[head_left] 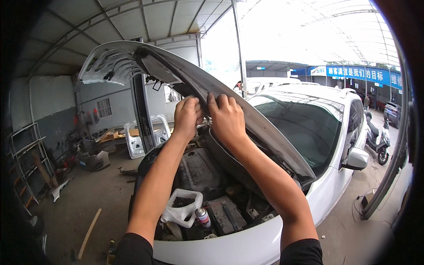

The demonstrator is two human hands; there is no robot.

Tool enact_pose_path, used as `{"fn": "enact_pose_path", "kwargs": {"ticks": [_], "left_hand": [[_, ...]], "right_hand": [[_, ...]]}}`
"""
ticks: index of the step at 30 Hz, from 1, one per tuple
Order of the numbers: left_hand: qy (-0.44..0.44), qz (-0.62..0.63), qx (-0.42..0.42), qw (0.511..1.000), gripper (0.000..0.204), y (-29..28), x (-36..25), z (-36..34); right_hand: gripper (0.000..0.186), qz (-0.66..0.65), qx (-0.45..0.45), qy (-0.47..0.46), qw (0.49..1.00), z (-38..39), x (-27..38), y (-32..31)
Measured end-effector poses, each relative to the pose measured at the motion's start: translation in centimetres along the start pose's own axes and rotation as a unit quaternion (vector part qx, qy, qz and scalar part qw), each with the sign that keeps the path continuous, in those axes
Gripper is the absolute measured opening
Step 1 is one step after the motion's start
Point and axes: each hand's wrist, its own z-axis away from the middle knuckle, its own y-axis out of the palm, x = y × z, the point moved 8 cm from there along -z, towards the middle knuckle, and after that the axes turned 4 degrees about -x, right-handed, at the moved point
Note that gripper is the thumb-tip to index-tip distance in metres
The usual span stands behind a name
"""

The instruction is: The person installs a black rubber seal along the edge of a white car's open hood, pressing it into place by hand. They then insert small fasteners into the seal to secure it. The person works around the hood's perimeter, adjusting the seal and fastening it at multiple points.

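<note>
My left hand (pixel 187 115) is closed at the underside of the raised white hood (pixel 254 128), its fingers around something I cannot make out. My right hand (pixel 225 115) is beside it, fingers curled onto the hood's edge. Below them lies the engine bay with a dark engine cover (pixel 198 170), a battery (pixel 225 214), a cut-open white plastic jug (pixel 187 216) holding small dark things, and a spray can (pixel 203 217).
The car's windscreen (pixel 296 128) and mirror (pixel 355 158) are right. Behind are a post (pixel 143 112) and loose white door (pixel 132 141). Metal racking (pixel 22 154), a bumper (pixel 95 162) and a wood strip (pixel 89 232) sit left. A scooter (pixel 377 141) and post (pixel 391 172) stand right.
</note>
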Motion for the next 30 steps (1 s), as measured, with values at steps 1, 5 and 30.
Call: {"fn": "enact_pose_path", "kwargs": {"ticks": [1, 5, 30], "left_hand": [[0.001, -0.005, 0.008, 1.000, 0.022, 0.0, 0.0, -0.1], [0.011, -0.018, -0.019, 1.000, 0.021, -0.2, 0.2, -0.3], [-0.032, -0.078, 0.029, 0.996, 0.028, 1.8, -1.1, -0.9]], "right_hand": [[0.042, 0.002, 0.001, -0.003, 1.000, 0.0, 0.0, 0.1], [0.042, -0.003, 0.011, -0.019, 1.000, 0.1, 0.2, 0.2], [0.044, -0.048, 0.015, 0.034, 0.998, 0.1, -1.5, 0.9]]}}
